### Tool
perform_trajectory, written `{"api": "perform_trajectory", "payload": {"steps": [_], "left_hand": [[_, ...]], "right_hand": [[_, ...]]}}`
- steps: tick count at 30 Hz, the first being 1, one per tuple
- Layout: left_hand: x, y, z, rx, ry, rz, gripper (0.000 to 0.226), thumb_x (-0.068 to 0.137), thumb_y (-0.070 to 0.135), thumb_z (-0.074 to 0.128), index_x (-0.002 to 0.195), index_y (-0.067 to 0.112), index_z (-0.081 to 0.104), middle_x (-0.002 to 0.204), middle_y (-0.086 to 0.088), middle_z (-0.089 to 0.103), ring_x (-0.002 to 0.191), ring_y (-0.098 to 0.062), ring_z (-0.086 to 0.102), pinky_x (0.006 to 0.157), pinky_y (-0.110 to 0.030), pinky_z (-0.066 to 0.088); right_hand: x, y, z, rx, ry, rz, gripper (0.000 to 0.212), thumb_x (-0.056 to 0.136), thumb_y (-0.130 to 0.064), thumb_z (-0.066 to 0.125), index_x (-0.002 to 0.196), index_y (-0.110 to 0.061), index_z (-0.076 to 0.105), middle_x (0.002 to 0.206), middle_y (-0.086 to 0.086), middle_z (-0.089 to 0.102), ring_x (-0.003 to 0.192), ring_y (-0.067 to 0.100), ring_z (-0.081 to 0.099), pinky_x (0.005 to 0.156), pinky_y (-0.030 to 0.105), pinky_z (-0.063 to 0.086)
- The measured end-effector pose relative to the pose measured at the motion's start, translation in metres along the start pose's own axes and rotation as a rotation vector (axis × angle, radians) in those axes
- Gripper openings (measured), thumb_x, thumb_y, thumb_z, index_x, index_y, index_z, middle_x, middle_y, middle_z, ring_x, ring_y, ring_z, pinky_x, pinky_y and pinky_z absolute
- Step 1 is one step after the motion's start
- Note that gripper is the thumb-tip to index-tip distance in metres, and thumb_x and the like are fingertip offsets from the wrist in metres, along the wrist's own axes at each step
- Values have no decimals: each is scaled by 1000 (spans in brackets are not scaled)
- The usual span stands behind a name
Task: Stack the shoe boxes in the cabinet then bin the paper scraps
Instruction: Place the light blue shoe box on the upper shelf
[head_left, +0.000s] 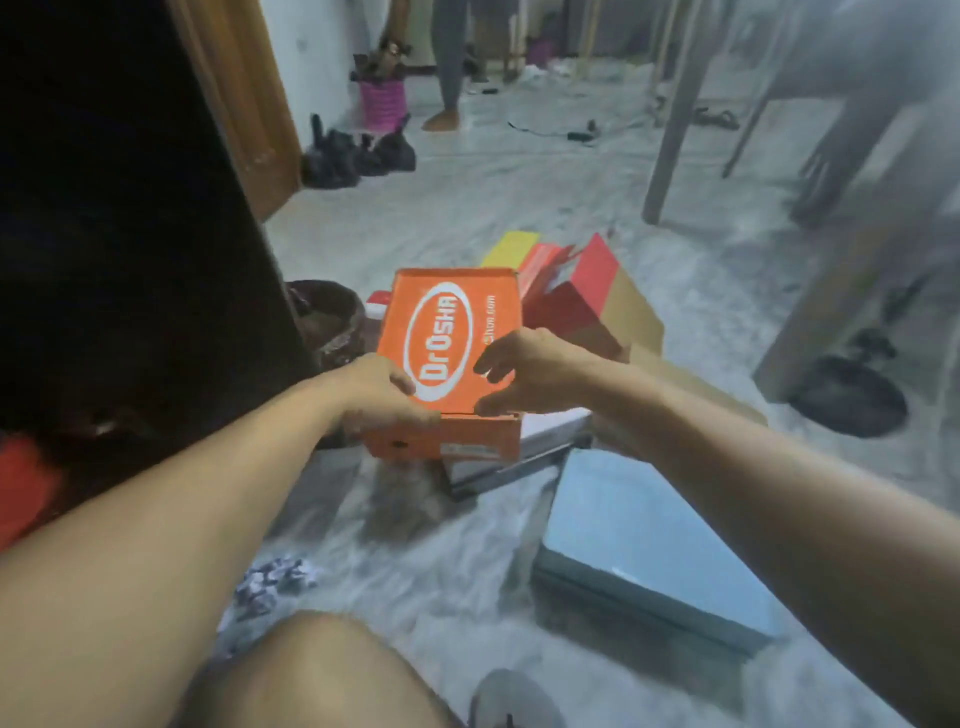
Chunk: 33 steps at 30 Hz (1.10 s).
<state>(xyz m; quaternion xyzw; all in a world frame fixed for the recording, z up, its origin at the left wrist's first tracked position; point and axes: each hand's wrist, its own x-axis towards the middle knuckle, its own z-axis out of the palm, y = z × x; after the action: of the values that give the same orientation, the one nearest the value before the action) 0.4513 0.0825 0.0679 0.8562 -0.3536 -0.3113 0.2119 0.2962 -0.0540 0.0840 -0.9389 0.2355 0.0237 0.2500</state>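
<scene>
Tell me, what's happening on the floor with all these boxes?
A person sitting on the floor holds an orange shoe box in both hands: the left hand grips its near corner, the right hand rests on the lid. More boxes, a red one and a blue one, lie around. Paper scraps sit near the knee.

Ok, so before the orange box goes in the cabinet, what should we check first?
1. Left hand grips the orange box: ok.
2. Right hand has a firm hold: not ok, its fingers only rest on the lid.
3. Lid fully closed: cannot tell.
4. Room inside the cabinet: cannot tell, too dark.
5. Other boxes wait: ok, the blue box and the red box lie on the floor.
</scene>
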Motion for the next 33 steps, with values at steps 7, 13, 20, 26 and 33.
{"api": "perform_trajectory", "payload": {"steps": [7,13,20,26,33], "left_hand": [[13,82,122,100,-226,135,45,76,40,80,104,6,71,102,-3,67,98,-22,62,91,-35,49],[45,90,202,17,-235,43,56,80,34,76,121,-1,60,124,-8,62,110,-27,61,88,-32,48],[73,67,246,-87,-171,-101,32,70,22,72,95,6,61,104,-5,67,94,-26,64,86,-36,54],[89,61,267,-205,-244,-160,42,76,14,75,116,11,63,112,-5,67,103,-25,63,93,-37,51],[88,51,257,-361,-175,-282,63,69,53,73,119,17,61,116,4,60,101,-22,59,88,-33,46]], "right_hand": [[-105,137,19,61,112,283,31,80,-23,77,109,-11,72,91,-11,67,79,13,58,67,19,42],[-145,226,65,210,167,690,56,81,-35,74,128,-7,61,128,7,62,111,23,59,83,29,47],[-154,277,109,336,181,988,66,80,-29,72,137,-8,47,130,11,58,108,27,58,90,38,51],[-151,293,131,693,176,1157,67,84,-24,69,138,-2,38,119,12,55,101,32,59,78,47,58],[-153,292,137,916,255,1134,11,87,1,60,98,-1,60,93,15,67,78,29,63,66,45,57]]}}
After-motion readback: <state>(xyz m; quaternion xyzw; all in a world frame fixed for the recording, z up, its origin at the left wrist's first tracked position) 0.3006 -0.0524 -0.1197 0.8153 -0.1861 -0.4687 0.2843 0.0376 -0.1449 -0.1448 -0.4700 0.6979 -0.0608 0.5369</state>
